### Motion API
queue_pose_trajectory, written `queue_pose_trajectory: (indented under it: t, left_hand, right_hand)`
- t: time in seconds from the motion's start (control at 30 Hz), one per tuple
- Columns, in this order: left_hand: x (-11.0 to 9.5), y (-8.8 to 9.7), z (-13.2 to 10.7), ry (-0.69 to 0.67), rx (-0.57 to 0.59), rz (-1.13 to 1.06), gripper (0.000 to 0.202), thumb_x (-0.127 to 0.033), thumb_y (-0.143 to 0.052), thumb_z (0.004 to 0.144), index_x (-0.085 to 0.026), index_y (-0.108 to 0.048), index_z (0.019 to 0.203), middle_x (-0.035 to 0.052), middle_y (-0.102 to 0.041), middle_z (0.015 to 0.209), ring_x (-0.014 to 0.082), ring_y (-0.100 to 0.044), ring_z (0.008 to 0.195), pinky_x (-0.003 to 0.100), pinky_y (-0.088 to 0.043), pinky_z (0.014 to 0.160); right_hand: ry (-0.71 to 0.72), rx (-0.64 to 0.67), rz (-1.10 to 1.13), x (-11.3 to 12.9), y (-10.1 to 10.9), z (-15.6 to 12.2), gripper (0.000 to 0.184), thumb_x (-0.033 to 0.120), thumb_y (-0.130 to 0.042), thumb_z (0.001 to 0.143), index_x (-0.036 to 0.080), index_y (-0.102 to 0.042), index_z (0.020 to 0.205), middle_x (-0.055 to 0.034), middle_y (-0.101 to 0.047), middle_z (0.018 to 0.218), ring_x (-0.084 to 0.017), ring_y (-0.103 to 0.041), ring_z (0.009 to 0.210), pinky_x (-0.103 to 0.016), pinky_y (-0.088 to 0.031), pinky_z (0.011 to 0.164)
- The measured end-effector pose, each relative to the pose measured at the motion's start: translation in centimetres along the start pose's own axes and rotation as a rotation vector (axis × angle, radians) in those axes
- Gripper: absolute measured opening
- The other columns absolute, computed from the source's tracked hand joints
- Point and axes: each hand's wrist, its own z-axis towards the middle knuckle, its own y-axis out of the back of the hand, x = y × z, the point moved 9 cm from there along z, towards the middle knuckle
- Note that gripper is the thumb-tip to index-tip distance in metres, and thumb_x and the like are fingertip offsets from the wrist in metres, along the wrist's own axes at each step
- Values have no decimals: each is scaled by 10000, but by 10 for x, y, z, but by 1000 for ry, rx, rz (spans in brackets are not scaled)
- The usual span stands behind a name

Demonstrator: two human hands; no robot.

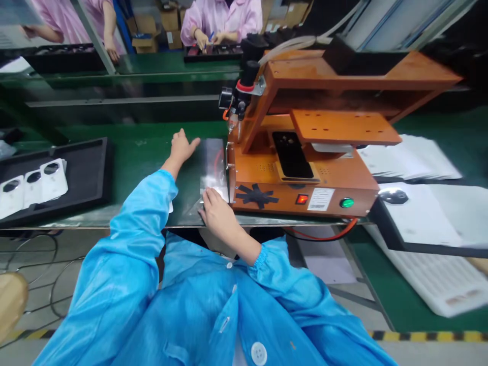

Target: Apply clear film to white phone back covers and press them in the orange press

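My left hand [182, 146] lies flat and open on the far end of a clear plastic sheet [212, 168] spread over the green bench [145, 157]. At the sheet's near edge my right hand [216, 211] rests with its fingers pressed down on the plastic, right beside the orange press machine [305, 168]. A black phone-shaped part [292, 155] sits in the machine's nest under the raised orange plate [343, 127]. Both sleeves are blue.
A black tray [87, 173] with white camera-hole parts [32, 185] stands at the left. White sheets and a black tray [419, 213] lie at the right. Across the bench, people in pink coats [221, 20] work over dark trays.
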Motion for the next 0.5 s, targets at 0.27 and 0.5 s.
queue_pose_trajectory:
  t: [0.27,0.5]
  left_hand:
    - [-23,65,-201,-222,46,123,246,-399,-662,1014,-208,-812,1049,80,-798,1055,207,-728,991,303,-588,866]
    - [58,40,-330,461,297,-152,519,-676,-718,918,-163,-788,949,58,-744,684,180,-712,595,226,-522,448]
  right_hand:
    - [111,-44,-34,4,5,-15,386,86,-435,1069,24,-693,1350,-249,-724,1341,-343,-656,1153,-473,-566,915]
    - [500,-335,146,16,16,-56,280,117,-502,1101,98,-777,1146,-164,-801,1201,-264,-698,1147,-411,-555,947]
